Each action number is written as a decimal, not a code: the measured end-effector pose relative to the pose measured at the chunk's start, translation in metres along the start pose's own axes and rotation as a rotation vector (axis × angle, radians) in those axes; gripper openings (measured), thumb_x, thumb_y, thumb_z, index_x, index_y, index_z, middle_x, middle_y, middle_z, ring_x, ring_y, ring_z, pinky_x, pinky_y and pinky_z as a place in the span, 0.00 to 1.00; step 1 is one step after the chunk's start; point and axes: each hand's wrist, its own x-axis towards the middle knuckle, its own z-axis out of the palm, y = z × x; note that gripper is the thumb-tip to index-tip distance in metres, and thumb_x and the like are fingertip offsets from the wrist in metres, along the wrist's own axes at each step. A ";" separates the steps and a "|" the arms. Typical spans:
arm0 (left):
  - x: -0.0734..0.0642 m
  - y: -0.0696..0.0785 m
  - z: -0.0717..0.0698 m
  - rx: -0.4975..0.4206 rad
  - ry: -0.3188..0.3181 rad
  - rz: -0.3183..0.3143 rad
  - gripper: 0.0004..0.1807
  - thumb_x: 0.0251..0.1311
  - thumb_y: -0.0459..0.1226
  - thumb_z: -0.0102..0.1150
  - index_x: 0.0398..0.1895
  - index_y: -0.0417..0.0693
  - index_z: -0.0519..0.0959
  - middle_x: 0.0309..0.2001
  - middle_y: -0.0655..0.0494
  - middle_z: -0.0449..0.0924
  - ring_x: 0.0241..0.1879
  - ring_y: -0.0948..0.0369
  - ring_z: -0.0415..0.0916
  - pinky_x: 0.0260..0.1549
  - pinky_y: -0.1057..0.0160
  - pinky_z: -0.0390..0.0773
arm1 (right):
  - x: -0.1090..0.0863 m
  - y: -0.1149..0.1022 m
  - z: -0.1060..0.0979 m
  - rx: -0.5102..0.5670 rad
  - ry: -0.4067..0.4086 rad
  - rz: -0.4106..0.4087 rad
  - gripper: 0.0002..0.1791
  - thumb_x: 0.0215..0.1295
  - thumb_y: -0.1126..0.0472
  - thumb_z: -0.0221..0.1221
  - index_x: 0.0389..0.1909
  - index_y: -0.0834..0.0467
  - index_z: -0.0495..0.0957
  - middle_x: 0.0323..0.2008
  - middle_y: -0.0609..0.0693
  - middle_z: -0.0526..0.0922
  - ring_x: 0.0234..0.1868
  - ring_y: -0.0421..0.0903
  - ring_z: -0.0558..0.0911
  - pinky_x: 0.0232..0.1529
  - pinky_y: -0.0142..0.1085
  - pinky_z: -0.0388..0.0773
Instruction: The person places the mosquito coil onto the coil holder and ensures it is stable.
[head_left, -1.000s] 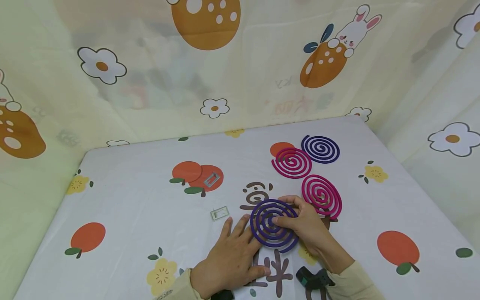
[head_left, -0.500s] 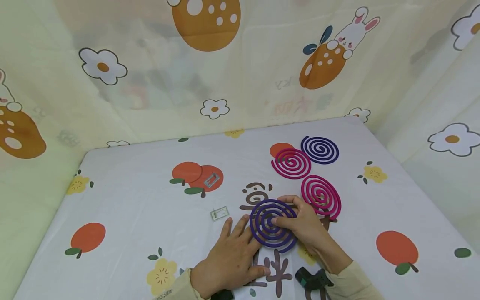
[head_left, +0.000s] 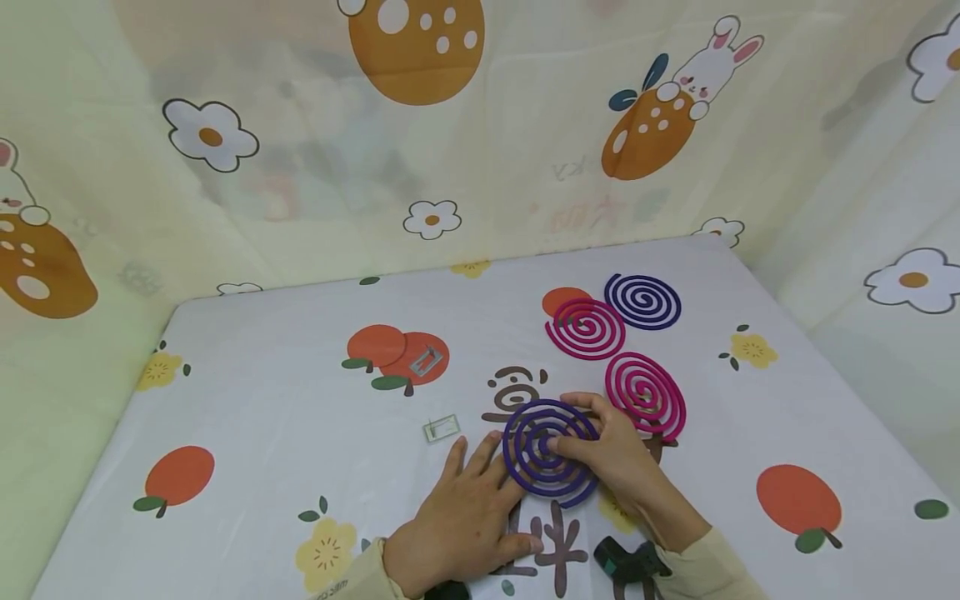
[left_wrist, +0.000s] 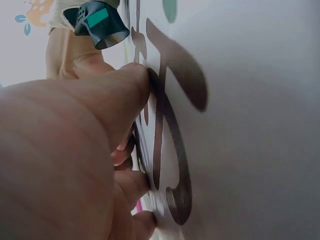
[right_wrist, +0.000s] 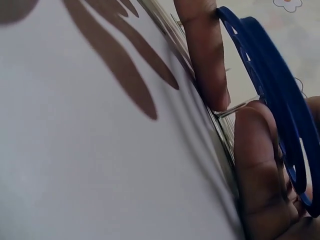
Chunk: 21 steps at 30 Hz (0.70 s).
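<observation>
A dark blue mosquito coil (right_wrist: 274, 75) is held by my right hand (head_left: 613, 454), thumb on top near its centre and fingers at its far edge and underneath. In the right wrist view the coil is raised and tilted above the table. A thin metal prong (right_wrist: 236, 108) rises from the surface to the coil's underside, between fingertips. My left hand (head_left: 465, 521) lies palm down with fingers spread on the cloth, some fingertips hidden under the coil. Just beyond them lies a small metal coil stand (head_left: 441, 428).
Another metal stand (head_left: 427, 361) lies farther back on a printed orange fruit. Right of centre lie two pink coils, one nearer (head_left: 645, 396) and one farther (head_left: 585, 329), with a dark blue coil (head_left: 642, 302) behind. A patterned curtain (head_left: 322, 192) rises behind the table.
</observation>
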 end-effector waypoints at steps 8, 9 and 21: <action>-0.002 -0.004 -0.007 0.100 0.047 -0.065 0.49 0.68 0.70 0.47 0.82 0.50 0.60 0.83 0.47 0.53 0.82 0.47 0.48 0.77 0.40 0.52 | -0.008 -0.001 -0.008 -0.092 -0.016 -0.035 0.42 0.60 0.62 0.74 0.74 0.61 0.66 0.59 0.62 0.83 0.58 0.52 0.84 0.53 0.32 0.82; -0.001 -0.005 -0.009 0.112 0.057 -0.078 0.49 0.69 0.70 0.47 0.82 0.48 0.61 0.83 0.47 0.53 0.82 0.47 0.48 0.77 0.41 0.52 | -0.010 -0.002 -0.010 -0.136 -0.013 -0.036 0.43 0.60 0.60 0.75 0.74 0.60 0.67 0.59 0.60 0.83 0.58 0.51 0.84 0.54 0.32 0.81; 0.006 -0.021 -0.015 -0.019 0.167 -0.133 0.46 0.67 0.65 0.58 0.78 0.46 0.66 0.79 0.45 0.63 0.79 0.45 0.58 0.76 0.36 0.52 | -0.030 -0.010 -0.028 -0.290 -0.146 -0.119 0.56 0.52 0.62 0.78 0.79 0.66 0.57 0.70 0.68 0.73 0.65 0.57 0.80 0.63 0.41 0.78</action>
